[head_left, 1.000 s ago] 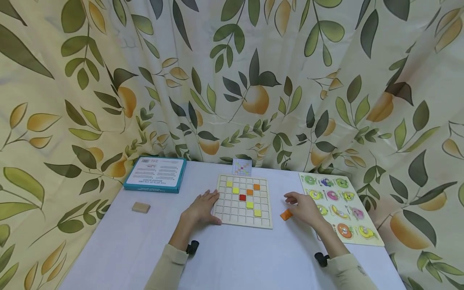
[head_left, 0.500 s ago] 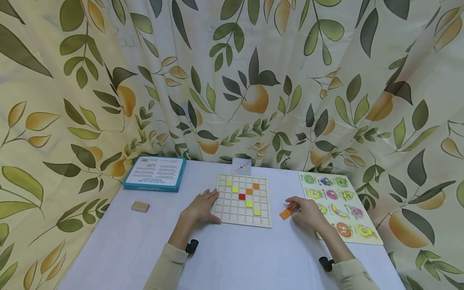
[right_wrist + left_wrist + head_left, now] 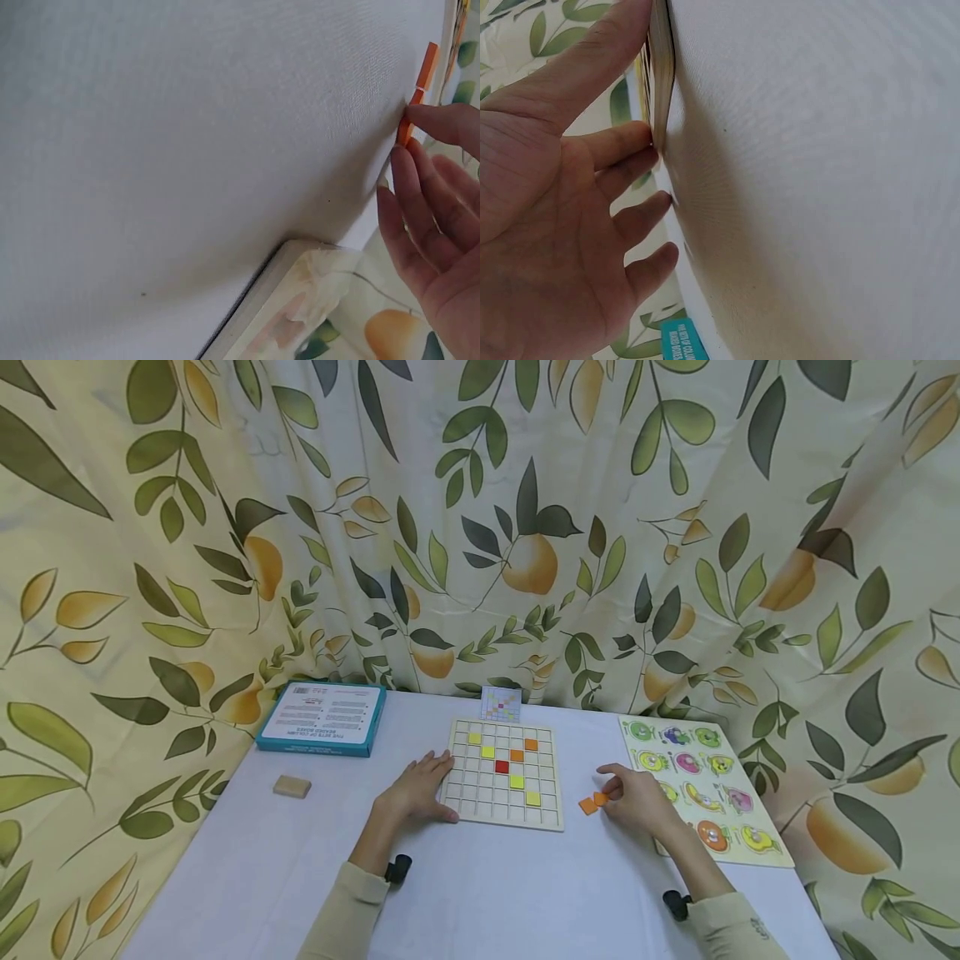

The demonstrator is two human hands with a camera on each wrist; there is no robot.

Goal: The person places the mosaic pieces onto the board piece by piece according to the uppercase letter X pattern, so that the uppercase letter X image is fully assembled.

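Note:
The pale square grid board (image 3: 465,793) lies mid-table with yellow tiles, two orange tiles and a red tile (image 3: 502,767) in its cells. My left hand (image 3: 415,791) rests at its lower left corner, fingers spread along the left side and thumb at the near edge. In the left wrist view, that thumb (image 3: 592,64) lies against the board's edge (image 3: 662,67). Right of the board, my right hand (image 3: 637,800) pinches an orange tile (image 3: 405,132) between thumb and fingertips. Another orange tile (image 3: 588,807) lies on the cloth, right by the pinched one.
A small pattern card (image 3: 500,704) stands behind the board. At the back left lies a teal and white box (image 3: 322,718), with a small wooden block (image 3: 291,787) in front of it. A fruit picture board (image 3: 750,852) lies on the right, partly under my right forearm.
My right hand has shifted slightly right, and its fingers have closed on one orange tile. The two orange tiles now show as separate pieces. My left hand stays put.

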